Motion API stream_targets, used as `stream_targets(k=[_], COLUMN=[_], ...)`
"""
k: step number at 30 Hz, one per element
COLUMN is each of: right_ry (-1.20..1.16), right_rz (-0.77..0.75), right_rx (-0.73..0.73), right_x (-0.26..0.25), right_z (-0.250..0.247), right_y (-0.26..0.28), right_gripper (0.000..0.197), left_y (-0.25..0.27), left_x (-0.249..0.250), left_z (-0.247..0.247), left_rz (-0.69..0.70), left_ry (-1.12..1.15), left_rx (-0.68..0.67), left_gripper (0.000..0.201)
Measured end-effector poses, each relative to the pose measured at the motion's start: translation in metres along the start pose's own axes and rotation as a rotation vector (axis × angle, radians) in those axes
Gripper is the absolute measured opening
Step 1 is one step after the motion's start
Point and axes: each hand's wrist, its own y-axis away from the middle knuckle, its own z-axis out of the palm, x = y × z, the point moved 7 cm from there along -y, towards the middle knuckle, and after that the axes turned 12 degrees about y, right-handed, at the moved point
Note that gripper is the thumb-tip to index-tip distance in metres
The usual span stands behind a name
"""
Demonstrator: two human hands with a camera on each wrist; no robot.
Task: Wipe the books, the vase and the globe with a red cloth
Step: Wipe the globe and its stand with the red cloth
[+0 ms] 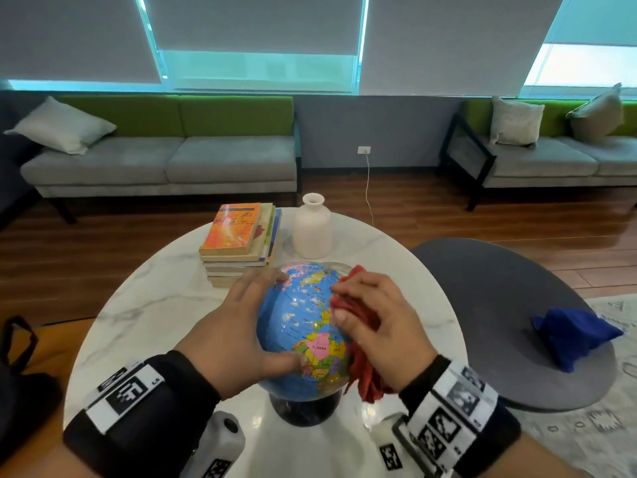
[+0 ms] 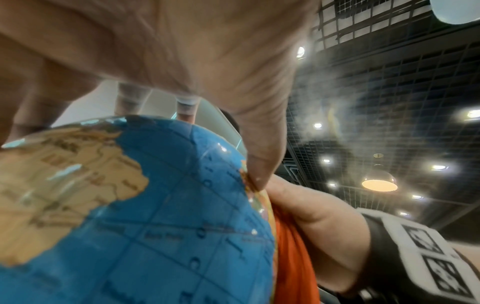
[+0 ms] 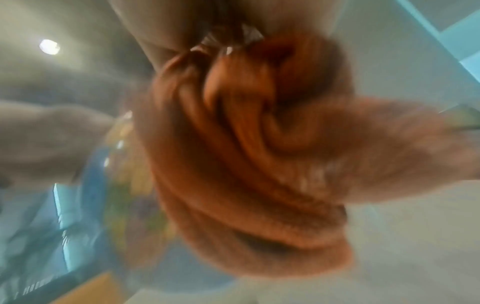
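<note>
Globe (image 1: 303,326) | left hand (image 1: 238,326) grip spread, steadying | right hand (image 1: 375,326) grip bunching red cloth (image 1: 362,370) against it

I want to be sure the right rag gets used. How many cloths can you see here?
2. A red cloth is bunched in the right hand against the globe. A blue cloth lies crumpled on the grey seat to the right. Others may be out of view.

I see black wristbands (image 1: 186,384) on both bare hands. Each carries white strips (image 1: 458,405) printed with black square codes. White camera housings (image 1: 224,439) sit beneath the wristbands.
</note>
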Motion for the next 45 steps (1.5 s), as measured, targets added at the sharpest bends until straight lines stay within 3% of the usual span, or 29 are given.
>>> stream_targets(k=[2,4,9,12,16,20,23,27,30,33,39,45], right_ry=[0.077,0.008,-0.111,-0.274,-0.203,-0.164,-0.091,-0.117,-0.173,-0.194,-0.152,0.069], right_rz=[-0.069,-0.083,0.053,0.144,0.084,-0.057,-0.113,0.061,0.021,-0.019,-0.033,0.18], right_rx=[-0.001,0.053,0.116,0.12,0.033,-0.122,-0.018,0.026,0.013,-0.021,-0.083,-0.055], right_x=[0.003,0.007,0.022,0.02,-0.006,-0.023,-0.018,0.003,0.0,-0.002,-0.014,0.001], right_z=[0.009,0.006,-0.002,-0.007,-0.005,0.002,-0.006,-0.005,-0.001,0.0,-0.002,-0.012], right_y=[0.018,0.034,0.053,0.033,0.011,0.03,0.021,0.008,0.023,0.033,0.021,-0.034], right_gripper=[0.039,0.039,0.055,0.046,0.042,0.045,0.042,0.038,0.036,0.036,0.036,0.024], left_y=[0.002,0.004,0.001,0.0,-0.001,0.0,-0.001,-0.002,-0.003,-0.002,-0.009,-0.01], left_x=[-0.002,-0.003,-0.005,-0.002,-0.002,-0.006,-0.005,-0.007,-0.011,-0.012,-0.012,0.007], left_z=[0.001,0.002,0.0,0.003,0.004,0.001,0.003,0.001,0.001,0.002,0.006,0.012], left_rz=[0.008,0.011,0.015,0.031,0.031,0.035,0.067,0.075,0.07,0.072,0.053,0.114], left_ry=[0.004,-0.009,-0.001,-0.017,-0.001,0.011,-0.002,-0.008,-0.015,0.029,0.186,0.066], left_rx=[0.01,0.009,0.024,0.016,0.009,0.022,0.04,0.057,0.043,0.005,-0.008,0.046], left_gripper=[0.109,0.108,0.108,0.108,0.104,0.102,0.104,0.106,0.11,0.101,0.101,0.105])
